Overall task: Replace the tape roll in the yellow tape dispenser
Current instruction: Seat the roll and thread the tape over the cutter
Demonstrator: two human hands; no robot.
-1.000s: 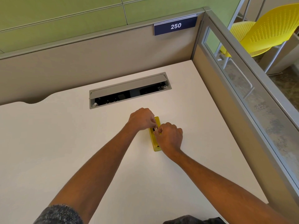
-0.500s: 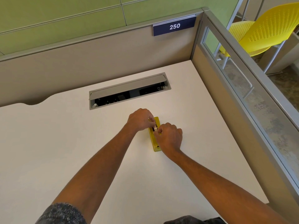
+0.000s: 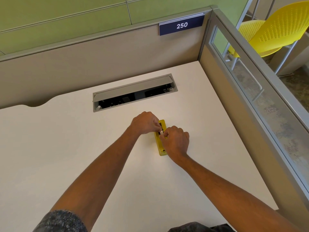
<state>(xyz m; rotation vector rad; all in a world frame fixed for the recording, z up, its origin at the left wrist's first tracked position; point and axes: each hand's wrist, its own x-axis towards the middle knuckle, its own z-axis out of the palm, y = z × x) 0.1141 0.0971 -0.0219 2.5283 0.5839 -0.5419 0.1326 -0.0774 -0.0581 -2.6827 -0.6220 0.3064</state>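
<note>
Desk surface [image 3: 66, 156], pale and broad, fills most of the frame, a grey cable tray [image 3: 133, 92] set in it above centre. Just right of centre lies the yellow tape dispenser [image 3: 161, 150]. Left hand [image 3: 144, 123] and right hand [image 3: 175, 141] meet over it, fingers curled and pinching a small whitish tape roll [image 3: 161, 132] in its slot.

One number only can be read — "250", set in white figures on a dark blue nameplate [image 3: 181, 25] fixed along the top edge of the beige partition [image 3: 100, 57] at the back of the desk, near its right corner. No other text, brand or label can be made out — any marks on the small things near the hands are too small to be read.
</note>
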